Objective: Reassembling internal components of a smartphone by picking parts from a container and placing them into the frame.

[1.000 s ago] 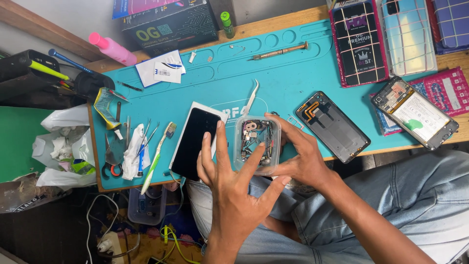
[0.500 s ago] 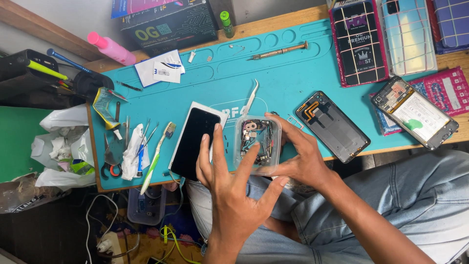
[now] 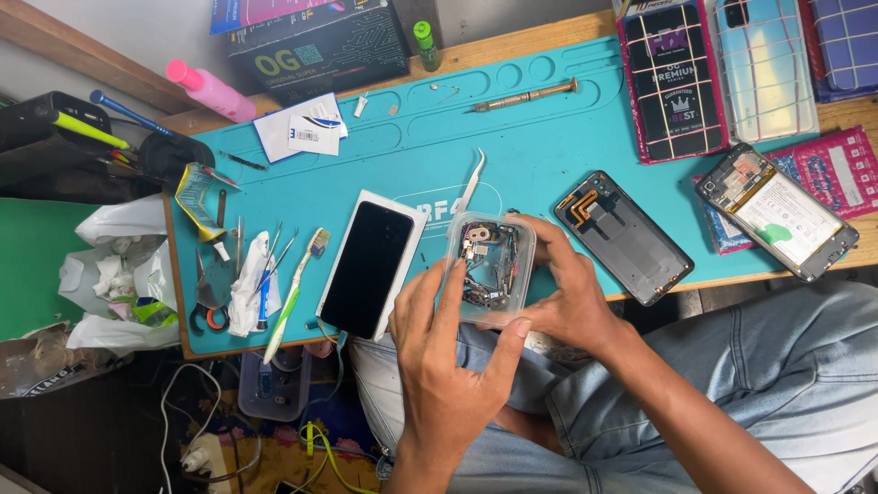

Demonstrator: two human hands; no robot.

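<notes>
A small clear plastic box (image 3: 488, 267) with tiny phone parts inside rests at the near edge of the teal work mat (image 3: 402, 155). My left hand (image 3: 448, 357) holds its near-left side, fingers spread along the wall and thumb under the bottom corner. My right hand (image 3: 572, 293) grips its right side with fingers curled over the rim. A phone with a black screen on a white backing (image 3: 370, 265) lies just left of the box. Metal tweezers (image 3: 470, 183) lie just behind it.
An opened phone frame (image 3: 624, 236) lies right of my hands, another opened phone (image 3: 776, 210) further right. A toothbrush (image 3: 294, 293), picks and pliers (image 3: 212, 293) sit left. A screwdriver (image 3: 521, 95), boxes and a pink bottle (image 3: 210, 90) line the back. A white bag (image 3: 119, 274) hangs left.
My hands have shifted slightly around the clear box; the left fingers sit a little closer along its side. The box stays in place.
</notes>
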